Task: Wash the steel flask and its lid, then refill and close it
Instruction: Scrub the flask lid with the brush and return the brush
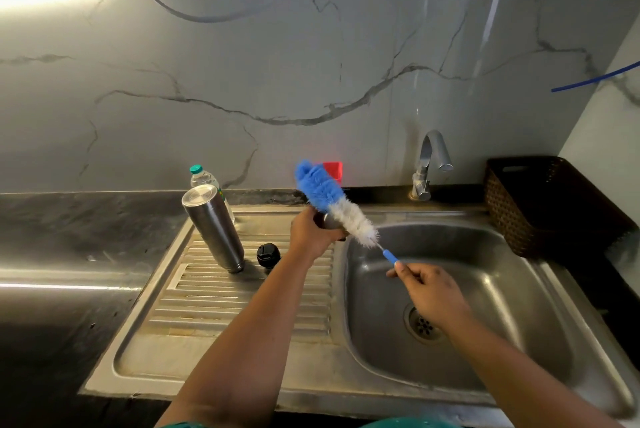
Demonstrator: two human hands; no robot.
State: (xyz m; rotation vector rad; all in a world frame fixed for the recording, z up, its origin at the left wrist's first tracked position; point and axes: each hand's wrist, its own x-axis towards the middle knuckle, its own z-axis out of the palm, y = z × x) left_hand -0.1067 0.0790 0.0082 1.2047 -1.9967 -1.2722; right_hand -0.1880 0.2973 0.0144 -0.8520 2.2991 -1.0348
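At the steel sink unit [221, 351], the person's right hand [427, 290] pinches the blue handle of a bottle brush [337, 207], fingers curled round its end above the basin [485, 289]. The brush slants up and to the left, its white bristles nearest the handle and its blue bristles at the far tip. The left hand [313, 232] is curled round a small dark object held at the edge between drainboard and basin; the brush crosses in front of it, and what the object is cannot be told. The steel flask [213, 226] stands on the ribbed drainboard to the left, apparently upside down with its flat base uppermost, leaning slightly. Just to its right on the drainboard sits the black lid [268, 254], apart from the flask. Behind the flask stands a clear plastic bottle [204, 178] with a green cap. A red container [333, 171] shows behind the brush tip. The tap [429, 164] rises at the back of the basin, and a dark woven basket [540, 206] rests on the desk [69, 237] to the right.
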